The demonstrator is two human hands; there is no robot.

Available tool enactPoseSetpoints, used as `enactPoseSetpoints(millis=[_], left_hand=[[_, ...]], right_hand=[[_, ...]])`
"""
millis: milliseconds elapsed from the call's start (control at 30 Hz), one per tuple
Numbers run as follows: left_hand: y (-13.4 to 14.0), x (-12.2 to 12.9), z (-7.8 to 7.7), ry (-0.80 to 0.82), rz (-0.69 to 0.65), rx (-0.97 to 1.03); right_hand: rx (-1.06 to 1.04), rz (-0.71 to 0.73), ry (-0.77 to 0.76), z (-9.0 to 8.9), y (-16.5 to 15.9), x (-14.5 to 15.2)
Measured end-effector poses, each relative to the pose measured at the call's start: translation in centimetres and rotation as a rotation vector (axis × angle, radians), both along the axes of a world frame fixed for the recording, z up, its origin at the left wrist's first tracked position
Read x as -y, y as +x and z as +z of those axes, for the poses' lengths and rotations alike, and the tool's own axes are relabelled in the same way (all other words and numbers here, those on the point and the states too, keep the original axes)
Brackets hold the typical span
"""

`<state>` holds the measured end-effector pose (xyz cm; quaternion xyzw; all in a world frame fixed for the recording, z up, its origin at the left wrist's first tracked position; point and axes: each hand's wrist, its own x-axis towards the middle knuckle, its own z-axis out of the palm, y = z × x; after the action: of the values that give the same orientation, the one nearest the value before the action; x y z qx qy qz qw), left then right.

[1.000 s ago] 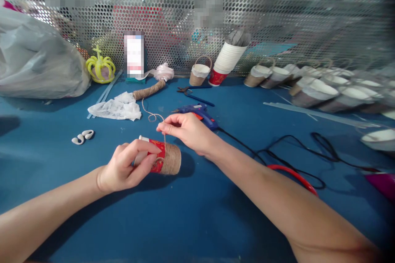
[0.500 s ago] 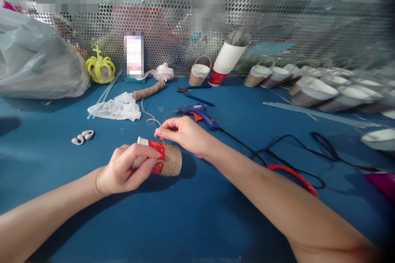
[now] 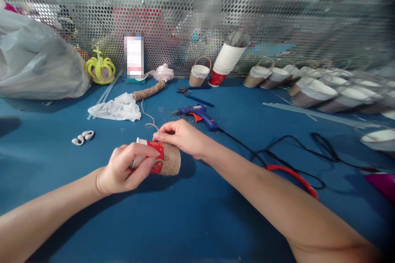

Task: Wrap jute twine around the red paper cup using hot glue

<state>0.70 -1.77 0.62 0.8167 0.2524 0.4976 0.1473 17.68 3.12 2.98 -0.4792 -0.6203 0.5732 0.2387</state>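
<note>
A red and white paper cup (image 3: 157,167) lies on its side over the blue table, its base end wound with brown twine (image 3: 171,159). My left hand (image 3: 128,167) grips the cup near its white rim, thumb and fingers closed on the wall. Pinched between the fingertips of my right hand (image 3: 174,134), just above the cup, is the loose strand of twine (image 3: 150,119). This strand runs back to a long twine bundle (image 3: 149,90) with a white plastic bag at its left end. Part of the cup is hidden behind my left fingers.
Behind my right hand lie a blue glue gun (image 3: 197,113), with its black cord trailing right, and pliers (image 3: 197,95). Stacked cups (image 3: 228,59) lean by the mesh wall. Several twine-covered buckets (image 3: 314,90) crowd the right. White loops (image 3: 82,137) sit left; a grey bag (image 3: 40,57) stands behind.
My right hand has come slightly down and left toward the cup, with the twine between its fingers. My left hand keeps its hold on the cup, which has barely shifted.
</note>
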Motion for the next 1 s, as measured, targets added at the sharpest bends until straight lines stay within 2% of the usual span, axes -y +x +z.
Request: enactPoseSetpoints(millis=[200, 300, 400, 467, 533, 633, 733, 800, 900, 1000], left_hand=[[-0.2, -0.3, -0.7, -0.308, 0.102, 0.126], [-0.3, -0.9, -1.1, -0.427, 0.157, 0.233], [-0.4, -1.4, -1.6, -0.468, 0.205, 0.296], [-0.5, -1.5, -1.9, -0.433, 0.225, 0.286], [-0.6, -1.6, -1.8, -0.437, 0.201, 0.249], [-0.7, -1.6, -1.2, -0.532, 0.089, 0.259], [-0.7, -1.9, -0.6, -0.759, -0.042, 0.378], [-0.7, -2.1, -0.5, -0.879, -0.075, 0.381], [-0.6, -2.3, -0.5, -0.937, -0.046, 0.308], [-0.4, -2.5, -0.6, -0.851, 0.067, 0.221]], right_hand=[[0.034, -0.078, 0.021, -0.3, 0.3, -0.7], [0.029, -0.122, 0.002, 0.2, 0.7, -1.1], [0.031, 0.004, -0.042, 1.4, 1.3, -1.0], [0.049, 0.127, -0.051, 2.0, 1.6, -0.8], [0.051, 0.178, -0.021, 2.1, 1.8, -0.4], [0.072, 0.133, 0.151, 1.5, 2.2, 0.4], [0.199, 0.077, 0.468, 0.3, 2.6, 1.4], [0.273, 0.094, 0.683, -0.4, 2.7, 2.1], [0.325, 0.148, 0.891, -1.4, 2.6, 2.8], [0.346, 0.171, 0.904, -2.1, 2.5, 3.0]])
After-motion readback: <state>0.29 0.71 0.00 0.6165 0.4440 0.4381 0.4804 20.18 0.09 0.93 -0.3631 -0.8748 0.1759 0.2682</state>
